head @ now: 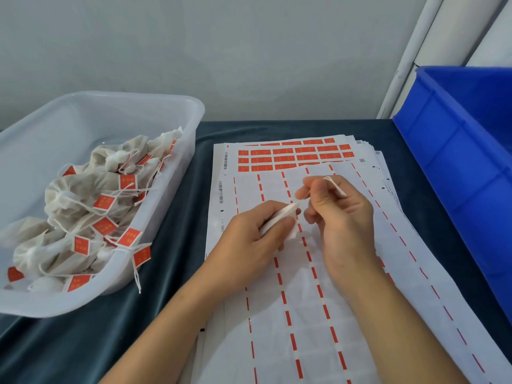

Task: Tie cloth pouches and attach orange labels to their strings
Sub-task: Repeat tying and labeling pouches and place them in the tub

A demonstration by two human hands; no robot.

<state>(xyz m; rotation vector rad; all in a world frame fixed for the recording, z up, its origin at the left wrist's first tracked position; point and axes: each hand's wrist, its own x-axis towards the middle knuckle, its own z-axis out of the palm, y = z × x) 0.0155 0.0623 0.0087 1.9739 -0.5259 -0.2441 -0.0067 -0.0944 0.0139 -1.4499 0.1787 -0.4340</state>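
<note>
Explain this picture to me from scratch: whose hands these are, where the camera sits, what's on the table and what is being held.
There is no machine here. A person works with bare hands, and the single picture comes from a camera worn on their head, looking forward and down.

The left hand grips a small white cloth pouch. The right hand pinches the pouch's thin white string and holds it up above the pouch.

Under the hands lies a stack of label sheets on a dark cloth-covered table. The top sheet is mostly peeled; orange labels remain on the sheet showing at the far end.

At the left, a clear plastic tub holds finished pouches with orange tags. At the right stands a blue crate; its contents are not visible.
</note>
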